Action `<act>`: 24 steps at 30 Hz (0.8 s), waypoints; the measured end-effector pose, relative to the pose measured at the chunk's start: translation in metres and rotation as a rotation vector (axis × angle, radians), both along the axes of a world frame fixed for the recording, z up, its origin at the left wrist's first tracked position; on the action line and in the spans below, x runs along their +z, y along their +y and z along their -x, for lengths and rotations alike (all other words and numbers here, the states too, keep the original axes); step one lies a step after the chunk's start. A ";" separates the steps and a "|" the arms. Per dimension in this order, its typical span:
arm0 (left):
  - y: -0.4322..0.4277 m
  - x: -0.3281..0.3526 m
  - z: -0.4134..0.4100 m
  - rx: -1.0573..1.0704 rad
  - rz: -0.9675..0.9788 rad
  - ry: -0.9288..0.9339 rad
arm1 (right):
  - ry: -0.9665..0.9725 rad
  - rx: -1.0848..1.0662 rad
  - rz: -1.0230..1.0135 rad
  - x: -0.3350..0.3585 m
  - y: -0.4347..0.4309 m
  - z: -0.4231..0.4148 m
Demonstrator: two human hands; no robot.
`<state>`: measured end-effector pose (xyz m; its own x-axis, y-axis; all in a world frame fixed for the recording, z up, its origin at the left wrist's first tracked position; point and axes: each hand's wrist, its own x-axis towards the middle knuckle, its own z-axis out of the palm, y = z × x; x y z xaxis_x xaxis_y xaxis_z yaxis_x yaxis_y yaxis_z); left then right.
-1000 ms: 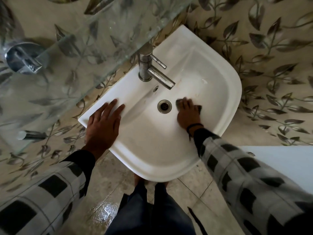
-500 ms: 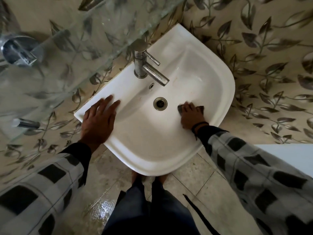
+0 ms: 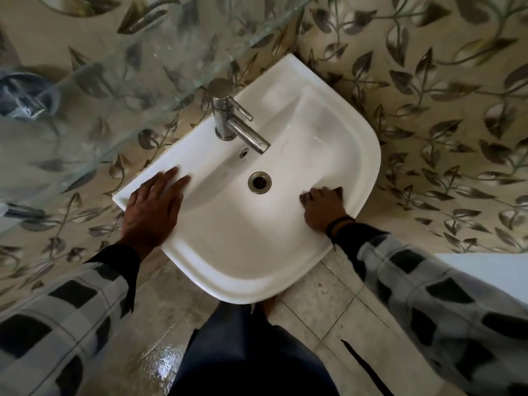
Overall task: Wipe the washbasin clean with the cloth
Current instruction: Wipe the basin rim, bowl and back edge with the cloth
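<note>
The white washbasin (image 3: 243, 241) is mounted in a tiled corner, with a steel tap (image 3: 228, 115) at its back and a round drain (image 3: 259, 182) in the bowl. My right hand (image 3: 323, 210) lies on the bowl's right inner wall, right of the drain. Its fingers are bent over a dark cloth (image 3: 339, 190). Only a corner of the cloth shows past the knuckles; the hand hides the remainder. My left hand (image 3: 154, 207) rests flat on the basin's left rim with fingers straight.
A glass shelf (image 3: 114, 81) juts out above and left of the basin. Leaf-patterned wall tiles (image 3: 428, 124) close in at the back and right. The floor (image 3: 160, 364) by my feet is wet. A white surface (image 3: 491, 272) lies at the right.
My right hand has slid the cloth from beside the drain out to the bowl's right wall. The left hand stays on the rim.
</note>
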<state>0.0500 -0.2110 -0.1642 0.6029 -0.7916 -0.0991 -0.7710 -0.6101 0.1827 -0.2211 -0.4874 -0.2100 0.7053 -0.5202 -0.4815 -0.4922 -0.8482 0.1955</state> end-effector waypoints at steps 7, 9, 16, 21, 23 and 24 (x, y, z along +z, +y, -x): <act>-0.001 0.001 0.002 0.008 -0.002 -0.007 | 0.121 0.097 -0.316 -0.031 0.027 -0.005; 0.001 -0.001 0.000 -0.011 0.014 -0.037 | 0.123 -0.034 -0.251 -0.023 -0.005 -0.009; -0.021 0.006 0.018 -0.129 0.129 -0.076 | 0.049 -0.144 -0.192 0.015 0.004 -0.006; -0.051 0.011 0.035 -0.162 0.102 -0.068 | 0.103 0.119 -0.125 0.006 0.000 0.013; -0.061 0.013 0.039 -0.104 0.100 -0.082 | 0.003 0.028 -0.026 -0.012 -0.030 0.020; -0.064 0.013 0.041 -0.059 0.109 -0.081 | -0.029 -0.028 -0.017 -0.013 -0.041 0.021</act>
